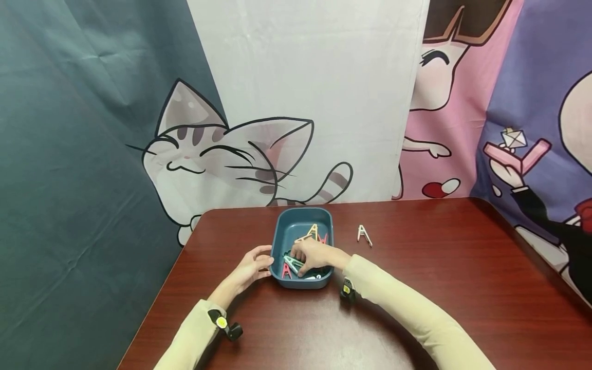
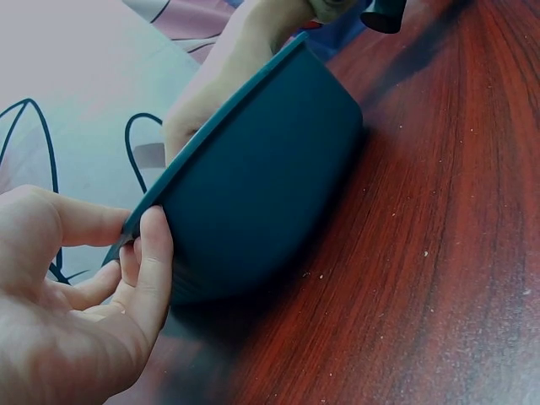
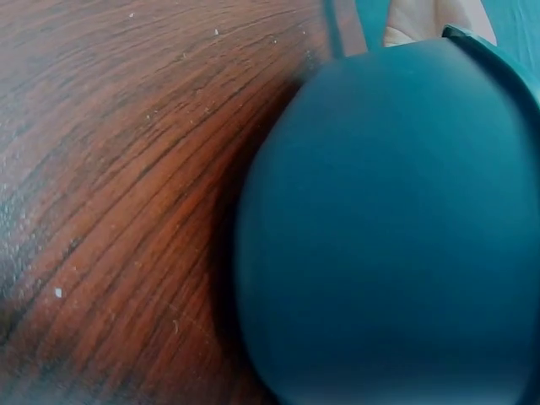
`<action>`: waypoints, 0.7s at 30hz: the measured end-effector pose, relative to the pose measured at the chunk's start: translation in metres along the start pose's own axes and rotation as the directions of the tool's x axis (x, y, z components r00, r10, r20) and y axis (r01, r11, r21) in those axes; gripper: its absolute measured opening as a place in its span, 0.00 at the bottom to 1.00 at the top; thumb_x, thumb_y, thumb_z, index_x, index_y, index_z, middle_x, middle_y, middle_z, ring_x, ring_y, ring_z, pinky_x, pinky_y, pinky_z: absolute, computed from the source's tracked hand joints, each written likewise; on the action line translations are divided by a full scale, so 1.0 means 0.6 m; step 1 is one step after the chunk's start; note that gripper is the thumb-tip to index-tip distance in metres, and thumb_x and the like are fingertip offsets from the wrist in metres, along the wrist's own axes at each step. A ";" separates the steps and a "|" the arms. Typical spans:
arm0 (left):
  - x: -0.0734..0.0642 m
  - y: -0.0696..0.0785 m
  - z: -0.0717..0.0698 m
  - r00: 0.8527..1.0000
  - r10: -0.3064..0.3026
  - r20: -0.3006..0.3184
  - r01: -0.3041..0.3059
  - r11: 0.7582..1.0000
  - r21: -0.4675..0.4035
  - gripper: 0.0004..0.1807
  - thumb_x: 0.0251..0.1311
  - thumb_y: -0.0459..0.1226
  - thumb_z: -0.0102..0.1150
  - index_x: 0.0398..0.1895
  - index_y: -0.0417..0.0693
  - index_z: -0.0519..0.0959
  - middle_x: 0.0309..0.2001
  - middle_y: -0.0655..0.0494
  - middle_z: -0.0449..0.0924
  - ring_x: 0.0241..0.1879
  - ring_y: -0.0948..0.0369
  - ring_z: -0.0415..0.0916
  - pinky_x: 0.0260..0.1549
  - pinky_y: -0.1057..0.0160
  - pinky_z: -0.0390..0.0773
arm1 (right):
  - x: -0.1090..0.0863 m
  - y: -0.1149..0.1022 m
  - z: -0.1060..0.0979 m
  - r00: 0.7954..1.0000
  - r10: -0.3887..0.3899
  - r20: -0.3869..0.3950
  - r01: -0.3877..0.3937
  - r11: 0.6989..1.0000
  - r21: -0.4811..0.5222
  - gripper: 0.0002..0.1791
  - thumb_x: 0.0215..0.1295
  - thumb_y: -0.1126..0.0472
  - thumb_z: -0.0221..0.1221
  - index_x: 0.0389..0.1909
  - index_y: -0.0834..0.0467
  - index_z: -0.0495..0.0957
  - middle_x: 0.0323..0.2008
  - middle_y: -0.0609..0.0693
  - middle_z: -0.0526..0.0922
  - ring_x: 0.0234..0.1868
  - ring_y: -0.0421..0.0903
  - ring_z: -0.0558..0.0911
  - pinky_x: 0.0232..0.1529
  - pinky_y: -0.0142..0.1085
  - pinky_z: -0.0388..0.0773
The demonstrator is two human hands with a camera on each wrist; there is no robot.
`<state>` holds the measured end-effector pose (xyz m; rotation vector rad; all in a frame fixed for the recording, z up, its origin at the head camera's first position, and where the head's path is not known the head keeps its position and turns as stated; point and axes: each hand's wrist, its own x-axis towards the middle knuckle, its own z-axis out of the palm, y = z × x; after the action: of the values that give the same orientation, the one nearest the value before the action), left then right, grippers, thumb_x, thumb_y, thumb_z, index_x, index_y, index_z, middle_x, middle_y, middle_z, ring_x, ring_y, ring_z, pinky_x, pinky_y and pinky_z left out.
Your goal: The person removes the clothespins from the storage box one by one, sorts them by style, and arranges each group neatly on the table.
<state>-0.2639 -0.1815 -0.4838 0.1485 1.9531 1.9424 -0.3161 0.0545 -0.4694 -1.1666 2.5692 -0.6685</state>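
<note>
A blue plastic bin (image 1: 279, 231) stands near the table's far edge, holding several clothespins. My left hand (image 1: 252, 267) is at its left side; in the left wrist view, the fingers and thumb pinch the bin's rim. My right hand (image 1: 312, 254) reaches down inside the bin with bent fingers, over a pale green clothespin (image 1: 291, 262). Its fingertips are partly hidden among the clothespins. Beside it lie a red clothespin (image 1: 287, 271) and a yellow clothespin (image 1: 314, 229). In the right wrist view, the bin's outer wall (image 3: 388, 228) covers the right hand.
A white clothespin (image 1: 364, 235) lies on the brown wooden table (image 1: 416, 246), to the right of the bin. Behind the table hangs a printed cloth (image 1: 324, 77) with a cat. Each wrist carries a small black camera.
</note>
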 end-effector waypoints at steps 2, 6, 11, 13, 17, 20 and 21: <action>0.000 -0.002 0.000 1.000 -0.009 -0.007 0.009 1.000 -0.002 0.30 0.65 0.32 0.53 0.68 0.35 0.57 0.35 0.59 0.78 0.32 0.63 0.77 0.37 0.67 0.80 | 0.000 -0.001 0.003 1.000 0.001 -0.003 -0.001 1.000 -0.016 0.28 0.42 0.53 0.77 0.46 0.58 0.79 0.37 0.50 0.85 0.38 0.40 0.81 0.40 0.31 0.79; -0.001 -0.005 -0.001 1.000 -0.014 -0.012 0.014 1.000 -0.004 0.30 0.65 0.32 0.54 0.68 0.35 0.57 0.35 0.58 0.78 0.33 0.63 0.77 0.37 0.67 0.80 | 0.000 -0.005 0.008 0.999 -0.032 -0.023 0.031 0.999 -0.038 0.29 0.43 0.49 0.76 0.44 0.58 0.79 0.33 0.49 0.83 0.34 0.38 0.78 0.35 0.29 0.76; -0.001 -0.004 -0.002 1.000 0.005 0.014 -0.005 1.000 0.000 0.31 0.65 0.32 0.53 0.69 0.33 0.55 0.36 0.60 0.78 0.33 0.64 0.77 0.37 0.68 0.80 | 0.002 -0.011 0.011 0.998 -0.054 -0.040 0.052 0.997 -0.060 0.25 0.45 0.50 0.75 0.41 0.58 0.79 0.30 0.49 0.81 0.30 0.36 0.75 0.31 0.27 0.73; -0.001 -0.003 -0.001 1.000 0.007 0.012 -0.007 1.000 -0.003 0.31 0.65 0.32 0.54 0.68 0.33 0.56 0.35 0.60 0.78 0.33 0.65 0.77 0.37 0.68 0.80 | 0.002 -0.011 0.009 0.998 -0.050 -0.046 0.048 0.998 -0.046 0.24 0.45 0.53 0.75 0.42 0.58 0.80 0.31 0.49 0.82 0.31 0.37 0.77 0.33 0.28 0.75; 0.000 -0.001 -0.001 1.000 0.004 0.001 -0.004 1.000 -0.002 0.30 0.65 0.31 0.53 0.68 0.34 0.56 0.35 0.60 0.77 0.33 0.66 0.77 0.36 0.68 0.80 | 0.003 -0.006 0.005 0.997 -0.049 -0.065 0.049 0.999 0.004 0.23 0.46 0.58 0.75 0.43 0.61 0.81 0.35 0.51 0.84 0.36 0.41 0.83 0.37 0.29 0.79; 0.000 0.001 -0.001 1.000 0.002 0.005 -0.002 1.000 -0.003 0.31 0.66 0.31 0.52 0.69 0.34 0.55 0.35 0.61 0.77 0.33 0.66 0.77 0.36 0.68 0.80 | 0.002 -0.001 0.004 0.995 -0.053 -0.083 0.056 0.998 0.042 0.23 0.47 0.60 0.74 0.44 0.62 0.81 0.36 0.52 0.85 0.36 0.41 0.84 0.37 0.28 0.79; 0.001 0.001 -0.001 1.000 0.002 0.006 -0.002 1.000 -0.006 0.31 0.66 0.31 0.53 0.69 0.34 0.55 0.35 0.61 0.77 0.33 0.67 0.77 0.36 0.68 0.80 | 0.002 0.000 0.004 0.994 -0.055 -0.089 0.060 0.997 0.051 0.23 0.47 0.60 0.74 0.45 0.62 0.80 0.35 0.51 0.86 0.35 0.41 0.84 0.37 0.28 0.79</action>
<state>-0.2645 -0.1820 -0.4834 0.1540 1.9439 1.9462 -0.3160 0.0528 -0.4713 -1.2244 2.5802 -0.8141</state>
